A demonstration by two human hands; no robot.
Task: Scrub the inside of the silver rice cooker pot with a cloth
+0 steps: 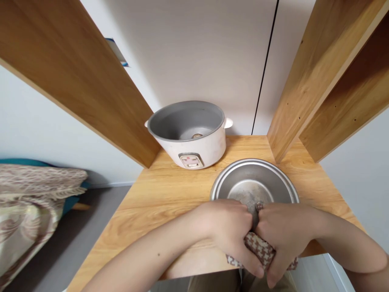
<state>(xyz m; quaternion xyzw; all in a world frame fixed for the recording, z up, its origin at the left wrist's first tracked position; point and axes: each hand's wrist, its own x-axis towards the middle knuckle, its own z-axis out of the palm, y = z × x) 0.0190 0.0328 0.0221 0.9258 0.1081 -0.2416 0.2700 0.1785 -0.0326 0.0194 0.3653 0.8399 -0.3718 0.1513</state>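
My left hand (pixel 231 227) and my right hand (pixel 282 231) are side by side at the near rim of a round metal pot (pixel 288 186). Both are closed on a brown-and-white houndstooth cloth (pixel 259 249), bunched between them and hanging toward me. My fingers reach over the pot's near side, so their tips and that part of the rim are hidden. Behind the pot, to the left, stands a white rice cooker body (pixel 209 152) without a lid. Its grey inside holds no pot, and a small round plate shows at the bottom.
The wooden tabletop (pixel 146 202) carries the cooker and the pot. Wooden uprights rise at the left (pixel 91 77) and right (pixel 304 89), with a white panel (pixel 194 52) behind. A patterned blanket (pixel 36 190) lies on a teal seat (pixel 68 205) at far left.
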